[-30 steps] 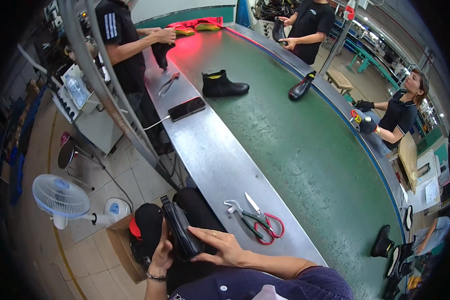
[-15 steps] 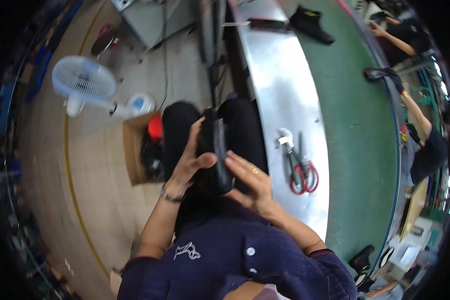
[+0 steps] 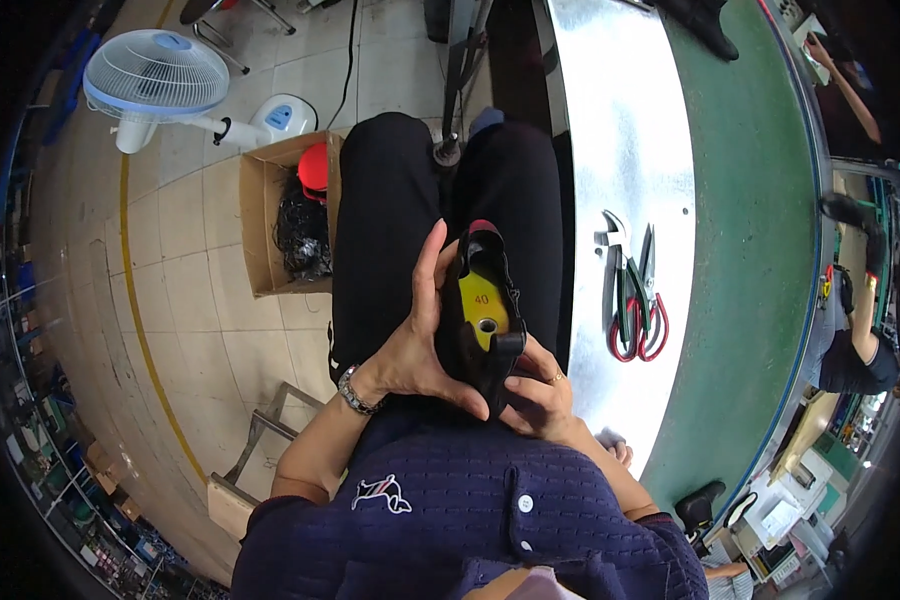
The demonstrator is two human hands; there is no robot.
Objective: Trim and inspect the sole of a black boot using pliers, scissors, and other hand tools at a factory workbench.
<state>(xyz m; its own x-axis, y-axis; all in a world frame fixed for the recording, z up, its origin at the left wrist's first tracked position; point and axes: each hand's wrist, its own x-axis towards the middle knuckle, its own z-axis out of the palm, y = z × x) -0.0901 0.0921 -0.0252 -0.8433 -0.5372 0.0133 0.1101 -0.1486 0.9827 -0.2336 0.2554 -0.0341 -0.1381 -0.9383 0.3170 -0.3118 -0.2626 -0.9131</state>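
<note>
A black shoe (image 3: 454,335) is held over my lap with its opening turned up, and a yellow shoe last (image 3: 478,285) with a round metal-rimmed hole shows inside. My left hand (image 3: 418,350) wraps the shoe's left side, thumb at its lower end. From the lower right, my right hand (image 3: 542,398) grips that same end, its fingers partly behind the shoe. To the right, on the metal bench, lie pincers (image 3: 624,262) with dark green handles and scissors (image 3: 652,300) with red loops, side by side.
The shiny metal bench (image 3: 620,120) runs along my right, beside a green conveyor belt (image 3: 745,230). A cardboard box (image 3: 260,230) with black scraps and a red item stands left of my legs, near a fan (image 3: 155,75). Other people work across the belt.
The shoe has turned so its opening and the yellow last face up. My right hand has moved lower along it. The view has shifted, and the bench tools appear farther right and higher.
</note>
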